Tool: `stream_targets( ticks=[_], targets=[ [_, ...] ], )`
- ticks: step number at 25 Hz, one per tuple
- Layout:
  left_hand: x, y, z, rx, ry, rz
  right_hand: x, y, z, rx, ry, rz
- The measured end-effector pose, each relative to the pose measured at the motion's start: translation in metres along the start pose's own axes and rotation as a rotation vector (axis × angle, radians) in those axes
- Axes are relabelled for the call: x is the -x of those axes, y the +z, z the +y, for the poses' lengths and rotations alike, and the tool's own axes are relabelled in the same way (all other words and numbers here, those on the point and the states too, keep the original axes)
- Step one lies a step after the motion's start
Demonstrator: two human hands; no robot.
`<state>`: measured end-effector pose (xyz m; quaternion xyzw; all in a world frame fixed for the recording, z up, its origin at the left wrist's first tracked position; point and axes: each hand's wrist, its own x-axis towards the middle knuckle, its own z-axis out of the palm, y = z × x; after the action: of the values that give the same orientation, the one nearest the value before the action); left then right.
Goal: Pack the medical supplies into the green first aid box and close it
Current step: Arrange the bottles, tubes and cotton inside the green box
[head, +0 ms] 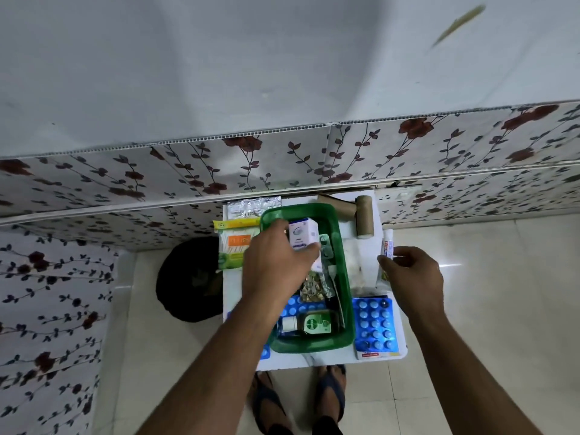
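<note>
The green first aid box point(345, 277) stands open on a small white table point(314, 361). Inside it lie a green antiseptic bottle point(314, 323), a gold pill strip point(312, 288) and other blister strips. My left hand point(276, 265) holds a small white medicine carton point(303, 235) over the box's far half. At the table's right edge, my right hand point(411, 271) pinches a white ointment tube point(387, 246). A blue blister sheet point(375, 324) lies right of the box.
Two brown bandage rolls point(364, 219) lie behind the box, a silver foil strip point(251, 207) and a green-orange packet point(232, 246) to its left. A dark round object point(188, 277) sits on the floor at left. Floral panels line the wall. My sandalled feet point(298, 400) are below the table.
</note>
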<state>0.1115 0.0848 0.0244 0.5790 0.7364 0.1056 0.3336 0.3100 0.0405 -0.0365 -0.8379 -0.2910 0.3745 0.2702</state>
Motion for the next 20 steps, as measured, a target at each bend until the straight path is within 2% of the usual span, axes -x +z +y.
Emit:
stream_targets(
  ticks=[6,10,12,16,20],
  targets=[
    [-0.042,0.065,0.005,0.036,-0.036,-0.092,0.0,-0.016,-0.012,-0.139,-0.032,-0.035],
    [-0.038,0.061,-0.001,0.047,0.007,-0.201,0.003,-0.012,-0.024,-0.144,-0.04,-0.034],
    [-0.031,0.044,-0.001,0.098,0.036,-0.201,0.011,-0.006,-0.037,-0.122,-0.081,-0.057],
    [-0.019,-0.007,-0.028,0.306,0.046,0.007,0.037,0.026,-0.069,0.108,-0.257,-0.14],
    [-0.018,-0.036,-0.079,0.438,-0.07,0.161,0.042,0.072,-0.087,0.586,-0.426,-0.207]
  ],
)
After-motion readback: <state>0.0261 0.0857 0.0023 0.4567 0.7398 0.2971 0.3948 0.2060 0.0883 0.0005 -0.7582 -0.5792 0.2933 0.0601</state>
